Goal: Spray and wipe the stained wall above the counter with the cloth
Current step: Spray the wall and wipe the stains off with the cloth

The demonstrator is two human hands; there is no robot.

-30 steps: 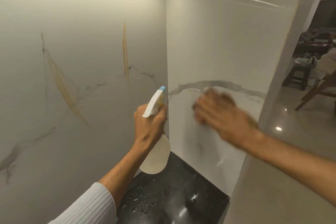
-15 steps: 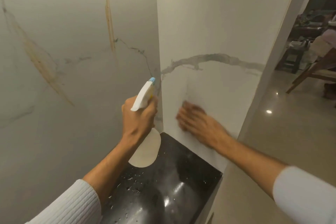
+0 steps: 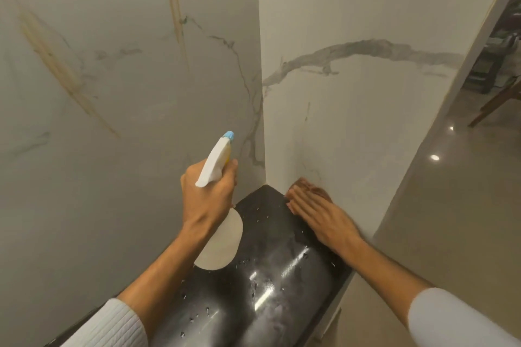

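Observation:
My left hand (image 3: 207,196) grips a white spray bottle (image 3: 217,242) by its neck, the blue nozzle pointing up toward the wall corner. My right hand (image 3: 320,215) lies flat on a brown cloth (image 3: 308,187) and presses it against the right marble wall (image 3: 366,121), low down where the wall meets the black counter (image 3: 270,284). Most of the cloth is hidden under my fingers. The left marble wall (image 3: 127,121) carries yellow-brown streaks, one long diagonal at the far left and one narrow vertical near the top middle.
The glossy black counter has water droplets scattered over it. To the right, past the wall's edge, a tiled floor (image 3: 451,205) opens onto a room with wooden furniture legs (image 3: 496,104).
My right hand slid the cloth down the right wall from the grey vein to the counter's edge. The view tilted down, and my left hand kept the bottle in place.

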